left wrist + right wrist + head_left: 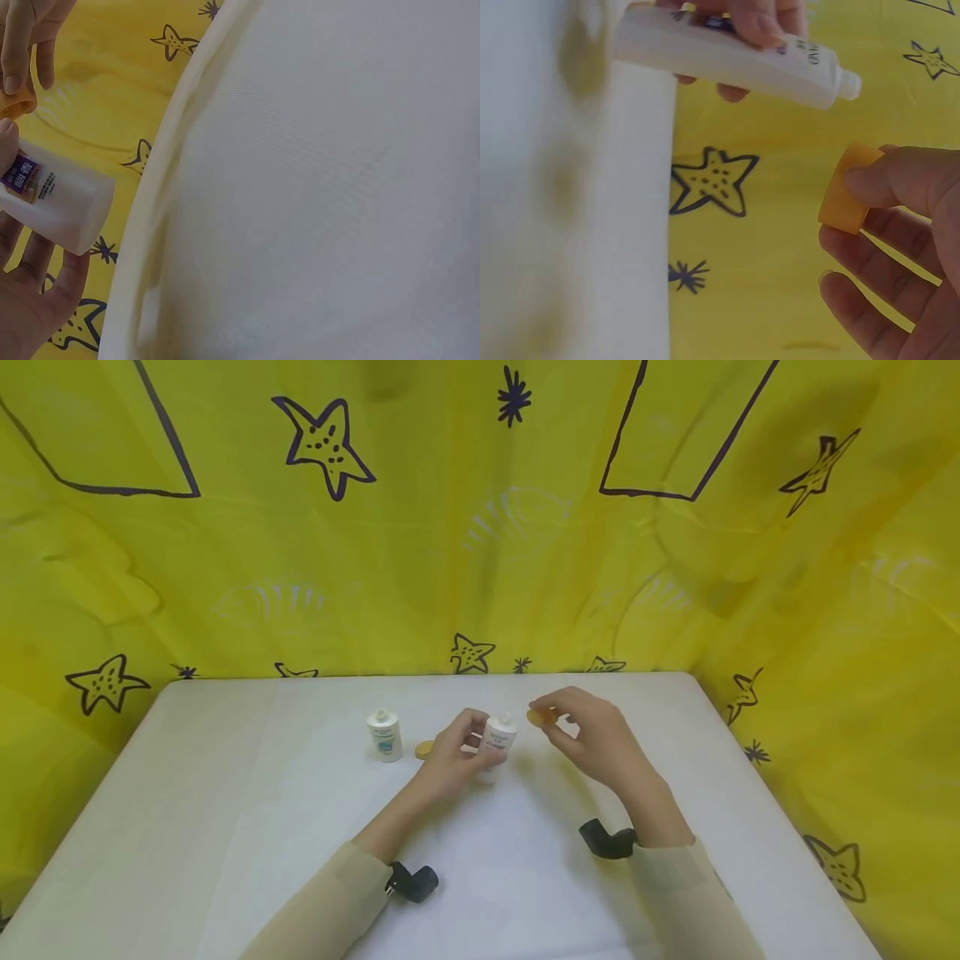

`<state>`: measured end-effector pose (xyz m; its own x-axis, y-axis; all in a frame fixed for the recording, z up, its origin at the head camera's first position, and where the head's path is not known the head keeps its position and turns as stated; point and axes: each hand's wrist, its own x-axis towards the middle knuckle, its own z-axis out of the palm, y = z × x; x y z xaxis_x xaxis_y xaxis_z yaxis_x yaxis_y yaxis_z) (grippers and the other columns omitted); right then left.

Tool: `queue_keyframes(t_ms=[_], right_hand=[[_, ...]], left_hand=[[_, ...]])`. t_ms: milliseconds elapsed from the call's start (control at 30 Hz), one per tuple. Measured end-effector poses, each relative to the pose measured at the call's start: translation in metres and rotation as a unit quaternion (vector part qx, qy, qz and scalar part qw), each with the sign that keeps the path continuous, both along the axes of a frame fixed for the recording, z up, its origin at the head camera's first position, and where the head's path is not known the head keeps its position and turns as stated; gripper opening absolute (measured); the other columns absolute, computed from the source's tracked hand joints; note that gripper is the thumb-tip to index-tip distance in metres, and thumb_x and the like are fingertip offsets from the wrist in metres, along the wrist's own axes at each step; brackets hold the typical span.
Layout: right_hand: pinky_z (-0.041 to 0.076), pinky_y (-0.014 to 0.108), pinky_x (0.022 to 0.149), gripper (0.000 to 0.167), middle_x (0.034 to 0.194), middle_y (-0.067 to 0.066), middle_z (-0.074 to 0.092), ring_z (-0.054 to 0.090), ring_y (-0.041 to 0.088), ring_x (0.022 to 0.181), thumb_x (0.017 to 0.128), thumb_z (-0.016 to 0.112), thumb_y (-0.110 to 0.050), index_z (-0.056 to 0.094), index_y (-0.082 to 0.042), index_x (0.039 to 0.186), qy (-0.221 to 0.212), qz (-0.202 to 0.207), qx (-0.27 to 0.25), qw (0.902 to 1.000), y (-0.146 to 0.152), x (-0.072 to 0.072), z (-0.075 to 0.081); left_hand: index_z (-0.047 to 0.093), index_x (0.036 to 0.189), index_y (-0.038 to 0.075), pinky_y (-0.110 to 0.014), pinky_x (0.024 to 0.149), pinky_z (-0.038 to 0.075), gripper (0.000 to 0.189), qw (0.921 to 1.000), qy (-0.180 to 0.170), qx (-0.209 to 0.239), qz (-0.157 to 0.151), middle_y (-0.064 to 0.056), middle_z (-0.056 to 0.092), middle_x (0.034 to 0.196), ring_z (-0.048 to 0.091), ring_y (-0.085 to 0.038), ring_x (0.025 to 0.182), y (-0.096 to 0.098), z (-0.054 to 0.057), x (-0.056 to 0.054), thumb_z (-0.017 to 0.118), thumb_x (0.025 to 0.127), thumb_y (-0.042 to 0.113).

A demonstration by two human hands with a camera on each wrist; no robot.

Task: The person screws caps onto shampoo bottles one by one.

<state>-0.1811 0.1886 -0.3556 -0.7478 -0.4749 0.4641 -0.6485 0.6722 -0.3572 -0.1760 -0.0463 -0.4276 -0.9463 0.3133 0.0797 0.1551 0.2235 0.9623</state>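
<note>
My left hand [450, 756] grips a small white bottle [498, 733] with a printed label, its narrow neck uncapped and pointing up. In the right wrist view the same bottle [727, 56] shows its bare nozzle toward the right. Just right of the neck, my right hand [596, 735] pinches a yellow-orange cap [847, 191] between thumb and fingers, apart from the bottle. A second white bottle [385, 737], also without a cap, stands upright on the table left of my left hand. Another yellow cap [424, 749] lies beside it, partly hidden behind the left hand.
The white-covered table [300, 843] reaches back to a yellow curtain [420, 568] printed with starfish. Black bands with curved mounts sit on the left wrist [412, 882] and the right wrist [607, 841].
</note>
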Motion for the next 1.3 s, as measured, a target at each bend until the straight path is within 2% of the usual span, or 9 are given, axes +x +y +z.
queue_keyframes(t_ms=[233, 367, 633, 833, 1067, 1300], right_hand=[[0.058, 0.035, 0.077, 0.028, 0.107, -0.005, 0.071, 0.067, 0.011, 0.094, 0.087, 0.075, -0.003, 0.070, -0.013, 0.112, -0.009, 0.014, -0.073, 0.9972, -0.009, 0.006, 0.001], [0.058, 0.034, 0.078, 0.027, 0.108, -0.007, 0.071, 0.067, 0.011, 0.095, 0.088, 0.073, -0.004, 0.070, -0.014, 0.112, -0.028, 0.035, -0.098, 0.9941, -0.017, 0.010, 0.000], [0.057, 0.031, 0.077, 0.027, 0.108, -0.008, 0.071, 0.066, 0.008, 0.093, 0.086, 0.075, -0.004, 0.070, -0.015, 0.111, -0.032, 0.054, -0.083, 0.9946, -0.020, 0.022, -0.005], [0.057, 0.031, 0.076, 0.026, 0.108, -0.007, 0.071, 0.066, 0.008, 0.094, 0.087, 0.074, -0.004, 0.071, -0.015, 0.110, -0.039, 0.087, -0.083, 0.9920, -0.023, 0.028, -0.008], [0.057, 0.032, 0.076, 0.027, 0.109, -0.008, 0.070, 0.066, 0.008, 0.093, 0.087, 0.074, -0.005, 0.071, -0.016, 0.112, -0.048, 0.092, -0.081, 0.9914, -0.025, 0.032, -0.007], [0.057, 0.028, 0.076, 0.028, 0.111, -0.007, 0.069, 0.066, 0.008, 0.093, 0.088, 0.075, -0.007, 0.069, -0.016, 0.114, -0.051, 0.089, -0.078, 0.9917, -0.027, 0.035, -0.008]], left_hand=[[0.056, 0.122, 0.019, -0.042, 0.095, 0.052, 0.037, 0.9995, 0.027, 0.012, -0.012, -0.004, 0.063, 0.119, 0.062, -0.021, 0.108, -0.006, -0.001, 0.007, 0.075, 0.091, 0.025], [0.057, 0.123, 0.021, -0.040, 0.094, 0.052, 0.037, 0.9997, 0.022, 0.005, -0.012, -0.001, 0.063, 0.118, 0.061, -0.019, 0.108, -0.012, -0.003, 0.010, 0.075, 0.090, 0.025], [0.060, 0.121, 0.021, -0.038, 0.090, 0.052, 0.035, 0.9982, 0.038, -0.017, -0.044, 0.001, 0.066, 0.113, 0.061, -0.017, 0.103, -0.020, -0.004, 0.015, 0.075, 0.090, 0.025], [0.060, 0.120, 0.018, -0.038, 0.090, 0.051, 0.034, 0.9962, 0.050, -0.029, -0.065, 0.001, 0.067, 0.112, 0.060, -0.017, 0.104, -0.022, -0.001, 0.017, 0.076, 0.089, 0.024], [0.061, 0.118, 0.024, -0.037, 0.091, 0.051, 0.033, 0.9953, 0.055, -0.046, -0.064, 0.010, 0.066, 0.111, 0.059, -0.013, 0.105, -0.022, 0.004, 0.019, 0.077, 0.089, 0.025], [0.061, 0.118, 0.025, -0.038, 0.091, 0.051, 0.033, 0.9953, 0.053, -0.045, -0.068, 0.011, 0.066, 0.112, 0.059, -0.014, 0.105, -0.024, 0.006, 0.023, 0.076, 0.089, 0.026]])
